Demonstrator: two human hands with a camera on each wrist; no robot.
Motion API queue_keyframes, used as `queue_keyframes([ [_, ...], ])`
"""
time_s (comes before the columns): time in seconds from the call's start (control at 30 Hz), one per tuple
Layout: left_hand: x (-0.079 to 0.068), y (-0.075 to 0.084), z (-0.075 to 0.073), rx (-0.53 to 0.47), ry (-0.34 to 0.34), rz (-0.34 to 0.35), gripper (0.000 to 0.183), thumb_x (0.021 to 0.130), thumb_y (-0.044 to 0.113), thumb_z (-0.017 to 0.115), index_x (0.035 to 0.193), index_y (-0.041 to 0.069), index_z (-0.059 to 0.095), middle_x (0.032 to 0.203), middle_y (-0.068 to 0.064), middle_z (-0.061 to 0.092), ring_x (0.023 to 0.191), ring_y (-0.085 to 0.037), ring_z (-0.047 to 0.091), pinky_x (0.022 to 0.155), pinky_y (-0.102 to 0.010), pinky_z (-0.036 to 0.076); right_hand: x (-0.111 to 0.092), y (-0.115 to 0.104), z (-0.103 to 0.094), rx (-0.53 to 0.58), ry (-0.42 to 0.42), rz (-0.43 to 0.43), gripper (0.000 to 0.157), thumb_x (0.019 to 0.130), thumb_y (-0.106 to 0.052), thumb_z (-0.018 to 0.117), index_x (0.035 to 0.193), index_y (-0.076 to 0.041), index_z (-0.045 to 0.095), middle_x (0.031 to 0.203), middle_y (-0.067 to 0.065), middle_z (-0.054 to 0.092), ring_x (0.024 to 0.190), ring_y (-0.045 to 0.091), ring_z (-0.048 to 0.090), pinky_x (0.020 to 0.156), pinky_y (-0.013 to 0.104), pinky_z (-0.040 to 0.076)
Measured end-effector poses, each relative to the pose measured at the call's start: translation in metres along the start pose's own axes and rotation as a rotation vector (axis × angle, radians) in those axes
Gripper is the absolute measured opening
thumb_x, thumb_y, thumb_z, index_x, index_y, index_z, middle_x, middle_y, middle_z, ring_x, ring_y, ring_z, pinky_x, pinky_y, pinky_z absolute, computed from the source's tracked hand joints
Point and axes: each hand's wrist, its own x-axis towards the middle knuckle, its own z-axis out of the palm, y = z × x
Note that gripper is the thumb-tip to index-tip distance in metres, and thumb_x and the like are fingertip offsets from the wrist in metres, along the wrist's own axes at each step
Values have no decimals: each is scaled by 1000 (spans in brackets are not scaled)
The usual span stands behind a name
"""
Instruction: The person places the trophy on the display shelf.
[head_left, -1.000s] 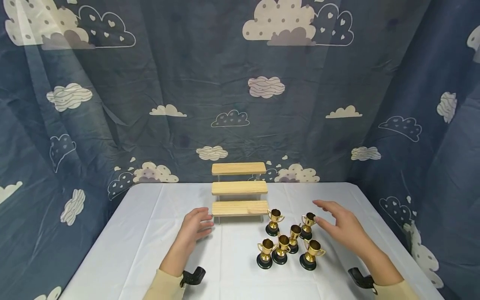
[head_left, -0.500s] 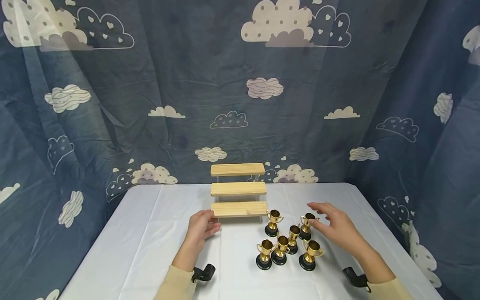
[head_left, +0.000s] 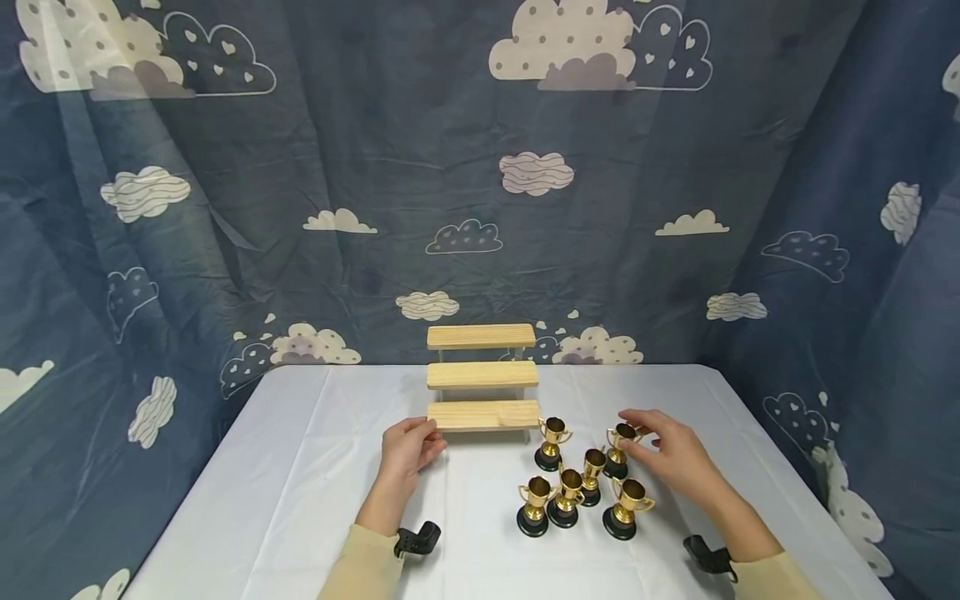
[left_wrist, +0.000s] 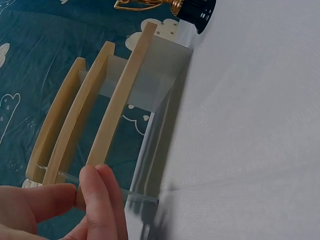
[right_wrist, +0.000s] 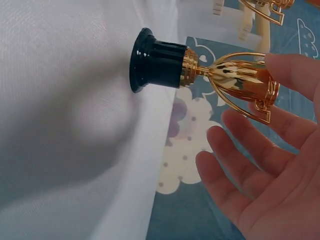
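Note:
A three-tier wooden display stand with clear side panels stands at the table's middle back. My left hand pinches the left end of its lowest board between thumb and fingers. At the right, my right hand has its thumb and index finger about the cup of a small gold trophy with a black base; the other fingers are spread loosely below. That trophy is upright, its base at the tablecloth. Several like trophies stand to its left and front, among them a front-right trophy.
A white cloth covers the table. Behind and at both sides hangs a dark blue curtain with cloud prints. One trophy stands close to the stand's right front corner, and another trophy is at the front left of the group.
My left hand has moved right and taken hold of the stand's lowest board. The right hand has come left and closed in on the back-right trophy. The stand and trophies stay in place.

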Motion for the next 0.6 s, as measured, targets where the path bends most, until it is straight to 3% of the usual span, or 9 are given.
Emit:
queue_keyframes([
  [0.33,4,0,2,-20,28,7,29,92,1,69,118,-10,62,91,-20,67,70,-19,70,64,-23,61,-1,1,6,7,17,40,43,91,-27,77,128,-10,66,120,8,68,103,27,64,84,51,57],
  [0.6,4,0,0,-18,33,27,29,93,1,69,119,-11,62,89,-20,68,69,-19,70,62,-22,61,-1,2,8,21,47,56,46,88,-30,80,128,-12,64,112,7,71,101,28,66,85,51,58],
])
